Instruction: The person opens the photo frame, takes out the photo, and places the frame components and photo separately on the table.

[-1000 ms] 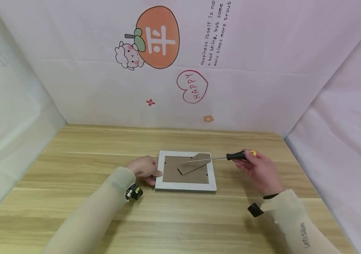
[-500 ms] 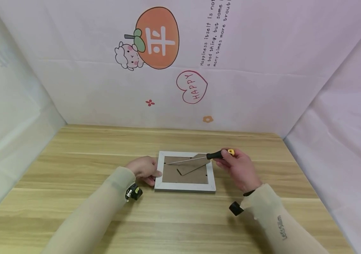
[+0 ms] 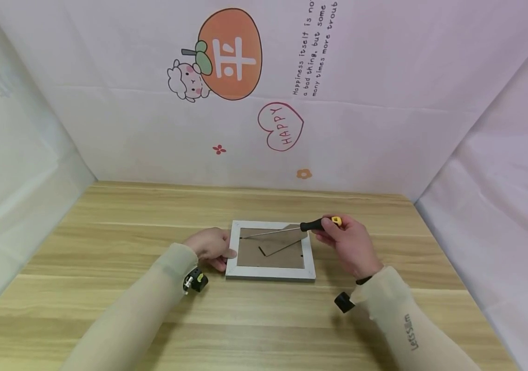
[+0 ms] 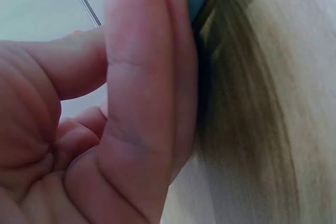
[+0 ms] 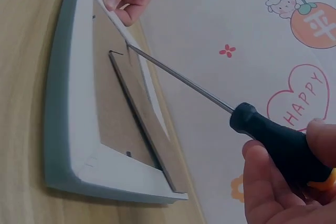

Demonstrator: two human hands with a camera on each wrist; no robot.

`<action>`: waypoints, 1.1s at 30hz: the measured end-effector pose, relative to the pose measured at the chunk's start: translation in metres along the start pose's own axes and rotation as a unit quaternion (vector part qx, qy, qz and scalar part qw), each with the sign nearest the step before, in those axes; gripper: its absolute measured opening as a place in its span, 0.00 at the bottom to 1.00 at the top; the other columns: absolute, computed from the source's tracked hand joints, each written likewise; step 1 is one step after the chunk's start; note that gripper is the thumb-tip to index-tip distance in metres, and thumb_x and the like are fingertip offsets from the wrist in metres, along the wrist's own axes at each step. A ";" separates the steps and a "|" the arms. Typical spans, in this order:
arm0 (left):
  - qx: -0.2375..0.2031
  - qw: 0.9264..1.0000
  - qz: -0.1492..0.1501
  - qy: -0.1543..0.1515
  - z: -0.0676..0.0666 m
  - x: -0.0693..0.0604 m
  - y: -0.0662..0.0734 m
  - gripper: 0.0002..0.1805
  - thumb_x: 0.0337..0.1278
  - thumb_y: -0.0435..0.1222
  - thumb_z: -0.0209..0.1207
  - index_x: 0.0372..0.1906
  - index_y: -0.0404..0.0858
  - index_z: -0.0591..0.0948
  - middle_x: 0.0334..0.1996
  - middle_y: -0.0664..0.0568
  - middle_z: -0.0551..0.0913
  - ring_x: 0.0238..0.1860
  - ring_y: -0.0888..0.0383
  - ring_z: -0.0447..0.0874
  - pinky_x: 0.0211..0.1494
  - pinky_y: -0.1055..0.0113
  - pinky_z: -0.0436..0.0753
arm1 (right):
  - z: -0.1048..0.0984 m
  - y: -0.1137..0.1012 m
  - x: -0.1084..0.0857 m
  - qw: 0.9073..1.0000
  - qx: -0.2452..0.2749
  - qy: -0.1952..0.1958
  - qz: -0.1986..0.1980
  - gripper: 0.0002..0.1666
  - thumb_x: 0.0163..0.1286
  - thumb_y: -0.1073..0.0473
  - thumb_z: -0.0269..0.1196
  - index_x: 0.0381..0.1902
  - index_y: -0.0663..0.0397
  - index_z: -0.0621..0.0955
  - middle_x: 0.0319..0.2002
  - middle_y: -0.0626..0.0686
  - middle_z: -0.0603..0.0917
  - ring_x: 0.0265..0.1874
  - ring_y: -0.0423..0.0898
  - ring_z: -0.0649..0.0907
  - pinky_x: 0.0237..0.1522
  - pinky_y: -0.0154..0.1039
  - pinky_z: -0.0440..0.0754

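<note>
A white picture frame (image 3: 268, 273) lies face down on the table, its brown backing board (image 3: 284, 261) showing. A brown stand leg (image 5: 144, 119) rises slightly off the board. My left hand (image 3: 209, 246) grips the frame's left edge, thumb on top and fingers at the side; the left wrist view shows mostly those fingers. My right hand (image 3: 352, 247) holds a screwdriver (image 3: 312, 225) by its black and yellow handle. Its long metal shaft slants down leftward over the board. The tip meets the board's left inner edge, at a small dark tab, in the head view.
Other small dark tabs (image 5: 129, 154) sit along the board's edges. The wood-grain table (image 3: 264, 319) runs back to a white printed cloth (image 3: 361, 139), with more white cloth hanging at both sides. A black camera is strapped at each wrist.
My right hand has moved left with the screwdriver, carrying its tip from over the board's middle to the left inner edge. My left hand and the frame have stayed in place.
</note>
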State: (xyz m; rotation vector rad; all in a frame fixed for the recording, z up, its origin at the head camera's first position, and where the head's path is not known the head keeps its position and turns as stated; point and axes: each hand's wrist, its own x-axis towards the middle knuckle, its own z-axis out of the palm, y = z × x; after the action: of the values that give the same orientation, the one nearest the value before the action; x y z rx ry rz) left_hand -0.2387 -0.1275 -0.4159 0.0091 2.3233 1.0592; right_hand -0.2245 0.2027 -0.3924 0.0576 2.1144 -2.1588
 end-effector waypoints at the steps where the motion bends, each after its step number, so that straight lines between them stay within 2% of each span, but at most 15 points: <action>1: -0.001 1.000 0.000 0.001 0.000 -0.001 0.001 0.11 0.64 0.33 0.64 0.32 0.33 0.74 0.31 0.40 0.80 0.22 0.54 0.83 0.29 0.66 0.85 | 0.000 -0.001 0.000 1.000 -0.007 -0.002 -0.001 0.26 0.75 0.56 0.60 0.61 0.70 0.72 0.54 0.65 0.76 0.48 0.53 0.85 0.51 0.41 0.82; 7: -0.010 1.000 -0.001 0.003 0.000 -0.004 0.002 0.11 0.64 0.31 0.64 0.31 0.33 0.73 0.31 0.40 0.79 0.21 0.55 0.82 0.28 0.67 0.85 | -0.002 -0.005 0.000 0.999 -0.033 -0.008 0.005 0.27 0.75 0.54 0.60 0.62 0.69 0.72 0.54 0.66 0.76 0.48 0.50 0.85 0.52 0.39 0.81; 20: -0.003 1.000 -0.006 -0.001 -0.002 -0.004 0.003 0.10 0.64 0.32 0.64 0.33 0.33 0.74 0.31 0.40 0.80 0.21 0.54 0.82 0.29 0.65 0.85 | -0.004 0.003 0.001 1.000 -0.016 -0.007 0.013 0.25 0.75 0.55 0.59 0.61 0.69 0.72 0.54 0.65 0.76 0.53 0.59 0.82 0.52 0.40 0.81; 24: 0.019 1.000 -0.010 -0.008 -0.002 -0.002 0.005 0.06 0.66 0.32 0.62 0.36 0.33 0.77 0.31 0.41 0.81 0.22 0.55 0.83 0.31 0.66 0.85 | -0.004 0.007 0.002 0.999 -0.009 -0.003 0.038 0.23 0.77 0.58 0.58 0.60 0.70 0.72 0.54 0.66 0.77 0.51 0.55 0.83 0.54 0.41 0.81; 29: 0.031 0.999 -0.016 -0.017 -0.001 0.002 0.008 0.04 0.67 0.32 0.61 0.39 0.34 0.79 0.32 0.41 0.81 0.22 0.56 0.83 0.32 0.67 0.85 | -0.007 0.014 0.001 0.995 0.042 0.001 0.086 0.20 0.78 0.62 0.56 0.59 0.72 0.69 0.52 0.65 0.80 0.52 0.54 0.83 0.56 0.43 0.79; 33: 0.026 0.999 -0.018 -0.017 0.000 0.003 0.007 0.04 0.67 0.31 0.61 0.39 0.34 0.78 0.32 0.41 0.81 0.22 0.56 0.83 0.31 0.67 0.85 | -0.007 0.016 0.002 0.995 0.050 -0.012 0.085 0.21 0.78 0.62 0.55 0.61 0.70 0.68 0.52 0.65 0.80 0.52 0.55 0.83 0.56 0.45 0.79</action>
State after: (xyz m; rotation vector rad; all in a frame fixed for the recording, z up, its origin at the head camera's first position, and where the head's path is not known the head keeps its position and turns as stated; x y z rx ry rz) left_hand -0.2428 -0.1223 -0.4123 0.0049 2.3117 0.9739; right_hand -0.2254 0.2089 -0.4091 0.2133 1.9107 -2.1528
